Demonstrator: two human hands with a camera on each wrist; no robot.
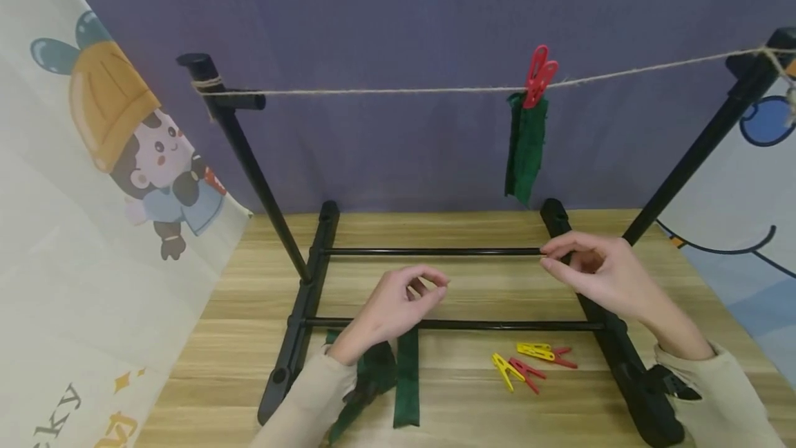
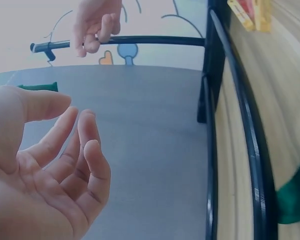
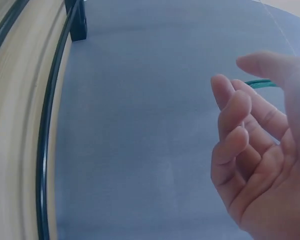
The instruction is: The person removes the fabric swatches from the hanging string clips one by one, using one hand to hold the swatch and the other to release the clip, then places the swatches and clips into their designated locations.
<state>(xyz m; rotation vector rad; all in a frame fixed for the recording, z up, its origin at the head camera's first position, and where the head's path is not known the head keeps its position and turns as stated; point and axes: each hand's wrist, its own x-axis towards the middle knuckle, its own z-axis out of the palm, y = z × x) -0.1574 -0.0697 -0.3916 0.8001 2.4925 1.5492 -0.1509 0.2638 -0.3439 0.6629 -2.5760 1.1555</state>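
A green cloth strip (image 1: pixel 526 151) hangs from the string (image 1: pixel 385 91), held there by a red clothespin (image 1: pixel 539 78). My left hand (image 1: pixel 398 299) hovers above the front crossbar with its fingers loosely bent and nothing between them. To the right, my right hand (image 1: pixel 600 272) is raised near the rear crossbar's right end, its fingers relaxed and holding nothing. More green cloth (image 1: pixel 407 379) lies on the table below the left hand, partly hidden by the left forearm. Yellow and red clothespins (image 1: pixel 537 351) lie on the table between the forearms.
A black frame stands on the table (image 1: pixel 205 379), with a left post (image 1: pixel 258 178), a right post (image 1: pixel 690 151), a rear crossbar (image 1: pixel 435 252) and a front crossbar (image 1: pixel 510 325). The string is tied between the post tops. A dark blue backdrop (image 1: pixel 385 19) rises behind.
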